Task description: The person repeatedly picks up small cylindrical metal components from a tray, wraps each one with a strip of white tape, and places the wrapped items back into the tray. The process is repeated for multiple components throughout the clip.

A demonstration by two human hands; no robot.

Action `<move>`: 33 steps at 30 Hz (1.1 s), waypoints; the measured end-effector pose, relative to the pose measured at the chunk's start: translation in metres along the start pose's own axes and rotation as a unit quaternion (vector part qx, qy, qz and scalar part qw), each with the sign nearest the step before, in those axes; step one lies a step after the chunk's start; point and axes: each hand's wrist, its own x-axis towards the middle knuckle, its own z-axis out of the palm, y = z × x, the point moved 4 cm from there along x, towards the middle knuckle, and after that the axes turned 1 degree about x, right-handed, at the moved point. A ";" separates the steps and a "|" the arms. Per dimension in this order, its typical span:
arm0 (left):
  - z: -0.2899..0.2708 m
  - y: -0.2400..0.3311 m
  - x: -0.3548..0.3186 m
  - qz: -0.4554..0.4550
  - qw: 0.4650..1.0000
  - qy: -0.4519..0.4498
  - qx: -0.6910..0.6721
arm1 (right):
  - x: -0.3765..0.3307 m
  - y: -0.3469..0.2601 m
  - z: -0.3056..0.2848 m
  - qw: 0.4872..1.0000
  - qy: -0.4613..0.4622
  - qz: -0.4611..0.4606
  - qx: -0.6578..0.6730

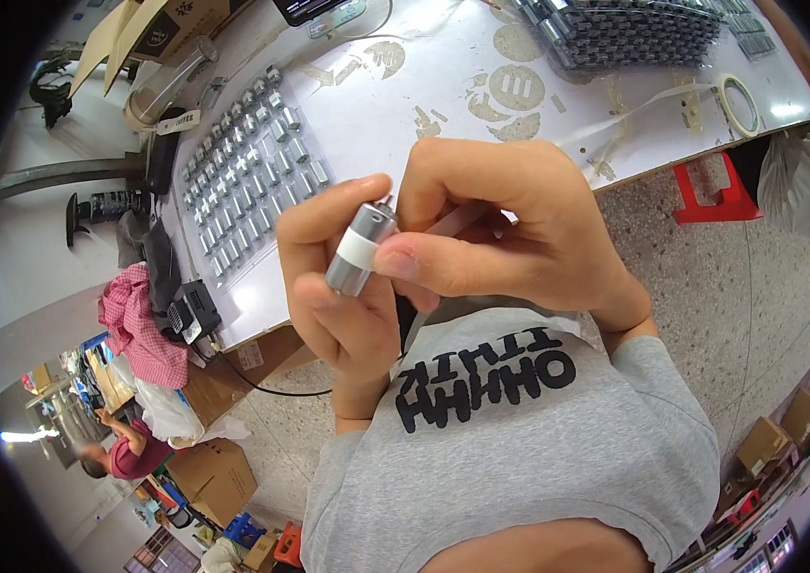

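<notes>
A small silver cylindrical motor (pixel 346 277) sits tilted between the fingertips of my left hand (pixel 347 334), its shaft end up. Around its middle runs a white tape band (pixel 358 250). The thumb of my right hand (pixel 529 224) presses on the band's right edge. A pale strip of tape (pixel 457 221) passes through my curled right fingers, and part of it hangs below them. Where the strip meets the motor is hidden behind my thumb.
A clear tray of silver motors (pixel 252 181) lies to the left on the white table (pixel 376 105). Stacked trays of motors (pixel 624 38) stand at the far right, near a tape roll (pixel 739 103). A red stool (pixel 718 191) is beyond the table edge. Another person (pixel 128 449) is at the lower left.
</notes>
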 end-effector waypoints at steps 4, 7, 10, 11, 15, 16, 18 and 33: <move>0.002 0.012 -0.001 0.025 0.997 -0.001 0.069 | 0.002 -0.001 -0.003 1.000 0.008 -0.002 -0.003; -0.007 0.018 0.005 0.122 0.971 -0.037 0.204 | 0.002 0.002 -0.004 0.999 0.020 -0.011 -0.023; -0.007 0.021 0.005 0.079 0.964 -0.049 0.251 | 0.001 0.005 -0.005 0.999 0.034 -0.014 -0.033; -0.006 0.020 0.005 0.039 0.968 -0.046 0.244 | 0.001 0.005 -0.006 0.999 0.039 -0.012 -0.035; 0.002 0.016 0.000 0.049 0.981 -0.005 0.187 | 0.001 0.001 -0.005 0.998 0.017 -0.002 -0.054; 0.003 0.018 -0.002 0.027 0.989 -0.017 0.142 | 0.001 0.002 -0.005 0.998 0.015 0.001 -0.053; 0.002 0.018 -0.002 0.011 0.994 -0.032 0.099 | 0.000 0.003 -0.005 0.999 0.012 0.001 -0.050; 0.015 -0.006 -0.010 0.042 0.981 -0.005 0.192 | -0.017 0.003 -0.015 0.998 0.027 0.047 0.021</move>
